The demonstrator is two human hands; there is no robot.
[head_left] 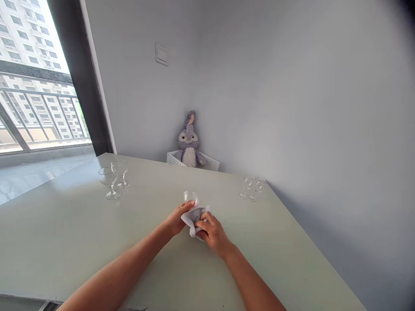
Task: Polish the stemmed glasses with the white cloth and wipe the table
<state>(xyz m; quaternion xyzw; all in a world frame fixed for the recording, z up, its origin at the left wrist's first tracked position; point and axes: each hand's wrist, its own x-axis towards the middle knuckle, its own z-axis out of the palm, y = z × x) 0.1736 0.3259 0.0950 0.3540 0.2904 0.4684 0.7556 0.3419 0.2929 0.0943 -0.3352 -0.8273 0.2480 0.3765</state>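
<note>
Near the middle of the table, my left hand (pixel 179 218) is closed around a clear stemmed glass (pixel 190 197). Only part of that glass shows beyond the fingers; the rest is behind the hand and cloth. A pale grey-white cloth (pixel 192 217) is bunched in my right hand (pixel 212 233), its fingers pinched into the folds. The cloth lies against the glass and touches my left hand. Two stemmed glasses, a nearer one (pixel 109 179) and a farther one (pixel 122 170), stand upright at the left. Two smaller stemmed glasses (pixel 249 183) stand at the right.
The pale table (pixel 155 268) ends at a grey wall on the right. Behind its far edge, a plush rabbit (pixel 189 142) sits in a white perforated basket (pixel 212 163). A window with a railing (pixel 42 93) is on the left, and a switch (pixel 161 55) is on the wall.
</note>
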